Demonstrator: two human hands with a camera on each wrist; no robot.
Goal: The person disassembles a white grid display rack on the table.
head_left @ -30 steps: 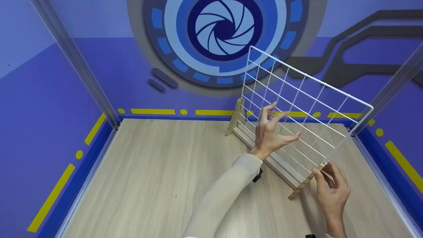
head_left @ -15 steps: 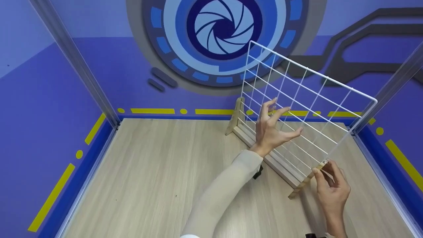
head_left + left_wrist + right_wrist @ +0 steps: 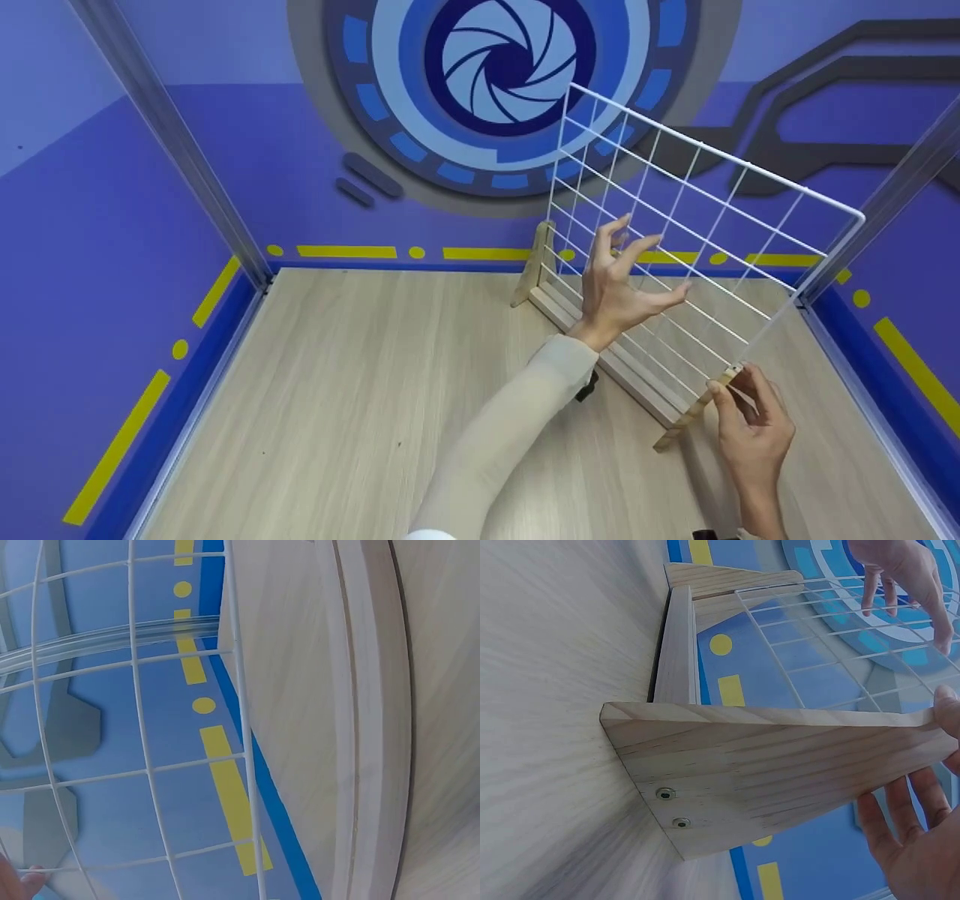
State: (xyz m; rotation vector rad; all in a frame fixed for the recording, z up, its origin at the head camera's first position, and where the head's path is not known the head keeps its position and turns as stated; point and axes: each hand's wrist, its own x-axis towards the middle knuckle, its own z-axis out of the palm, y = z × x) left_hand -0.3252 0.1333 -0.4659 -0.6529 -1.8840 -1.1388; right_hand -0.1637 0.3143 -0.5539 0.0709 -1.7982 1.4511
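A white wire grid panel (image 3: 703,142) stands tilted between two wooden side pieces, joined low down by a wooden bar (image 3: 555,309). In the left wrist view the lower wire (image 3: 237,652) of the panel is apart from the grooved bar (image 3: 364,727). My left hand (image 3: 615,289) is at the panel's middle, fingers spread against or just by the wires; exact contact is unclear. My right hand (image 3: 757,435) pinches the upper end of the near side piece (image 3: 697,409) between thumb and fingers. Two screws (image 3: 665,794) show on that piece. The far side piece (image 3: 534,262) stands untouched.
The frame rests on a light wood-grain table (image 3: 337,390). Behind it rises a blue patterned wall (image 3: 247,150), close to the far side piece. Metal posts (image 3: 180,150) stand at the back corners, and a low rail (image 3: 195,427) runs along the left edge.
The grid panel's top edge has swung upward and a little to the right. My left hand has risen slightly with it. The right hand and the wooden base have stayed in place.
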